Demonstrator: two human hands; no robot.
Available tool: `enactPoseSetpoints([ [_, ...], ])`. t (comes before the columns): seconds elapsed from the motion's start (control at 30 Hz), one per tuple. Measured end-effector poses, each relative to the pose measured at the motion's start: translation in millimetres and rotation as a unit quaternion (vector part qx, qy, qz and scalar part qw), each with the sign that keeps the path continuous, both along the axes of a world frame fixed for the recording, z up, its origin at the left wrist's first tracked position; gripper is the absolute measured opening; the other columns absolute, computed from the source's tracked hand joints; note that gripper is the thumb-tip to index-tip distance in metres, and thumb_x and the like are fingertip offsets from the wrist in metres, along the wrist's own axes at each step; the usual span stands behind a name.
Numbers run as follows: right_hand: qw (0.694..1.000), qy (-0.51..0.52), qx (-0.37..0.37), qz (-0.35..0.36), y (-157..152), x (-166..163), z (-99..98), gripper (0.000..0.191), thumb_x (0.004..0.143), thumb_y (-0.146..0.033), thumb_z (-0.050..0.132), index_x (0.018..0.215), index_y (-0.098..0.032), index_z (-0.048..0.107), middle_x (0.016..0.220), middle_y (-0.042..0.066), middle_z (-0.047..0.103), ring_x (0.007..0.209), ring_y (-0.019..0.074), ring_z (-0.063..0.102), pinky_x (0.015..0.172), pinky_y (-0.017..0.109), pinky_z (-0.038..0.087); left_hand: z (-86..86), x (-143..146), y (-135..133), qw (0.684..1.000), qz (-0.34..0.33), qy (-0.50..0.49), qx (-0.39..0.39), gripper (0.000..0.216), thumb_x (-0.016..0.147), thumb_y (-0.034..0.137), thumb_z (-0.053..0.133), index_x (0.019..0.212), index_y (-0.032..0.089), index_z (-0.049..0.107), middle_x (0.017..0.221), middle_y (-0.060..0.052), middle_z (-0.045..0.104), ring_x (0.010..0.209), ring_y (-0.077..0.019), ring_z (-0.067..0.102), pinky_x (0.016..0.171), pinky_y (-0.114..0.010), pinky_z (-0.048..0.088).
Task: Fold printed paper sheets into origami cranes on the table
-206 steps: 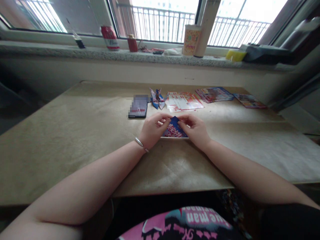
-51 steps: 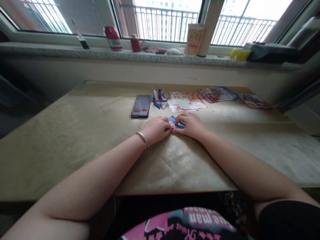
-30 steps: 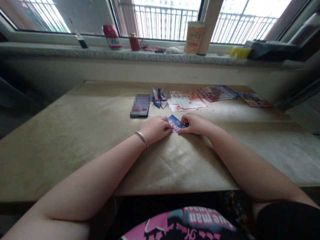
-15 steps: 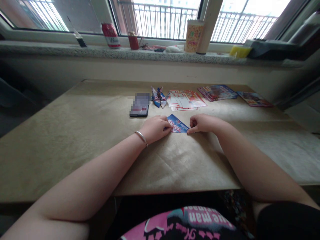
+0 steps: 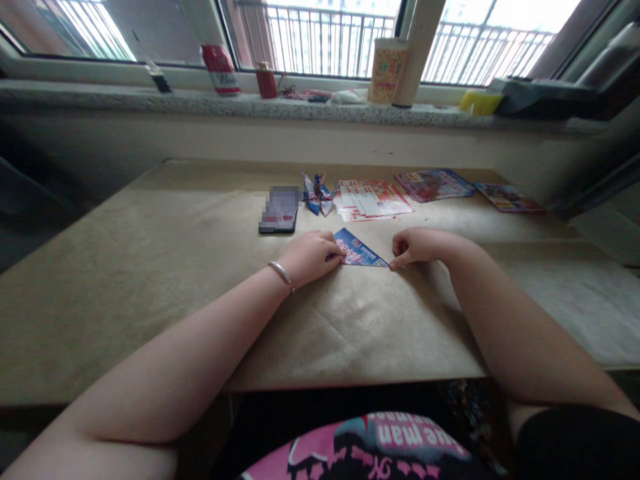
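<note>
A blue printed sheet of paper folded into a triangle (image 5: 361, 248) lies on the table, its long edge facing me. My left hand (image 5: 316, 253), with a silver bangle on the wrist, is closed over the triangle's left part, fingers pressing it down. At the right corner, my right hand (image 5: 413, 247) has thumb and fingers pinched together at the tip. The left corner is hidden beneath my left fingers. Just behind the triangle stands a folded paper piece (image 5: 318, 197) with pointed blue and pink flaps.
A phone (image 5: 279, 210) lies behind my left hand. Red and white printed sheets (image 5: 373, 200) overlap farther back, with colourful leaflets (image 5: 435, 185) and another leaflet (image 5: 507, 198) to their right. On the windowsill (image 5: 300, 113) stand a red can (image 5: 221, 70) and a patterned cup (image 5: 387, 72).
My right hand has slid to the right along the triangle's near edge, out to the corner, uncovering more of the print. My left hand has stayed in place.
</note>
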State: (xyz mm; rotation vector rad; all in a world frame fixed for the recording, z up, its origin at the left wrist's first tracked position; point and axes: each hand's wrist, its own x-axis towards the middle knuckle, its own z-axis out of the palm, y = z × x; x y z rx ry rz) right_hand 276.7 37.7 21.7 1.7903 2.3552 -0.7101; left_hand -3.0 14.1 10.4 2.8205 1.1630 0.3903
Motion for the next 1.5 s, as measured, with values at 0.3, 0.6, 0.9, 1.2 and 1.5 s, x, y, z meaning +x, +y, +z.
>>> enactPoseSetpoints([
  [0.3,0.996,0.073,0.04,-0.031,4,6,-1.3,0.018,0.074,-0.039,0.067,0.075,-0.022,0.065,0.071,0.001,0.067,0.064,0.0144,0.057,0.057,0.026,0.039,-7.7,-11,5,0.997,-0.072,-0.028,0.011,0.027,0.09,0.026,0.054,0.109,0.023,0.073,0.104,-0.006,0.069,0.095,-0.0182,0.062,0.087,-0.031,0.049],
  [0.6,0.963,0.152,0.222,0.015,-15,-52,-17.4,0.013,0.084,-0.03,0.056,0.084,-0.021,0.065,0.08,0.001,0.067,0.069,0.0142,0.056,0.061,0.025,0.037,-19.5,2,8,0.998,-0.031,-0.039,0.045,0.029,0.094,0.027,0.05,0.116,0.022,0.068,0.107,-0.009,0.067,0.099,-0.0205,0.06,0.092,-0.036,0.048],
  [0.9,0.964,0.026,0.265,0.015,-20,-75,-23.3,0.017,0.086,-0.032,0.052,0.095,-0.023,0.063,0.091,0.005,0.071,0.078,0.0195,0.061,0.061,0.029,0.034,-19.6,3,8,0.992,-0.066,0.012,0.103,0.029,0.095,0.023,0.045,0.117,0.023,0.065,0.113,-0.008,0.066,0.098,-0.021,0.059,0.091,-0.037,0.046],
  [1.2,0.97,0.032,0.242,0.006,-21,-75,-19.5,0.017,0.085,-0.032,0.053,0.095,-0.023,0.063,0.089,0.003,0.07,0.076,0.0174,0.059,0.062,0.026,0.034,-13.6,2,5,0.985,-0.084,0.068,0.132,0.027,0.095,0.026,0.048,0.113,0.029,0.067,0.117,-0.004,0.066,0.102,-0.0219,0.059,0.107,-0.049,0.033],
  [1.5,0.971,0.061,0.232,-0.015,-18,-71,-22.4,0.016,0.083,-0.035,0.056,0.091,-0.023,0.063,0.082,0.001,0.069,0.069,0.0149,0.056,0.058,0.025,0.032,-5.2,-9,7,0.987,-0.128,0.038,0.085,0.029,0.097,0.026,0.046,0.115,0.027,0.069,0.118,-0.008,0.067,0.103,-0.0199,0.061,0.102,-0.044,0.039],
])
